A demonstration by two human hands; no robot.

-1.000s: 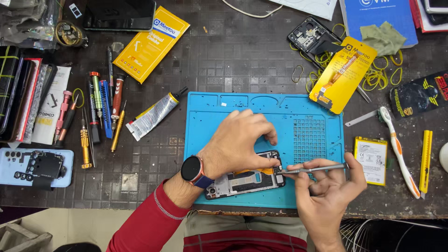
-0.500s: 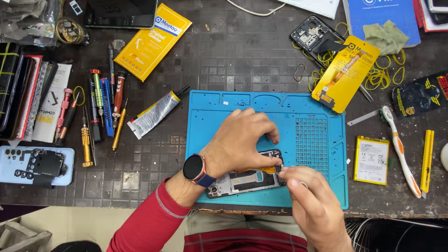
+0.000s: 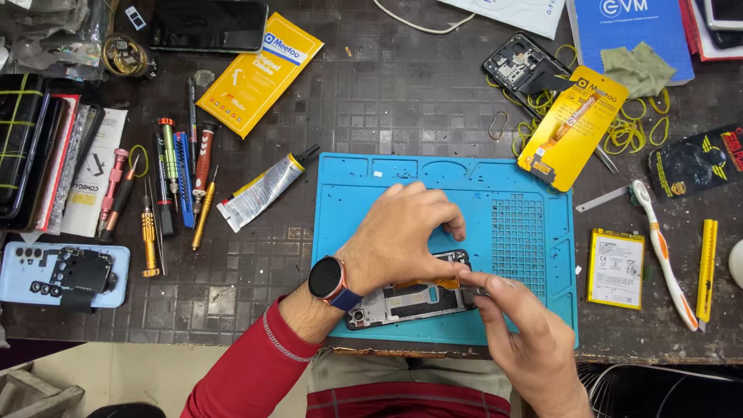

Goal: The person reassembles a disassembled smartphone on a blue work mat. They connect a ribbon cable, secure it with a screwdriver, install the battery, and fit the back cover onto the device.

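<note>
A blue silicone work mat [image 3: 534, 232] lies at the table's near edge, in the middle. On its near part rests an opened phone body with its back cover off [image 3: 406, 300]; the left hand [image 3: 402, 232] lies over the phone's far side and the right hand [image 3: 526, 340] meets its right end. Left of the mat lies a squeezed metal glue tube [image 3: 263, 190], and farther left a row of small screwdrivers [image 3: 174, 182]. Right of the mat lies a flat rectangular phone battery [image 3: 616, 267], then a white toothbrush [image 3: 664, 255]. Behind the mat's right corner sits a yellow card-backed blister pack [image 3: 573, 128].
</note>
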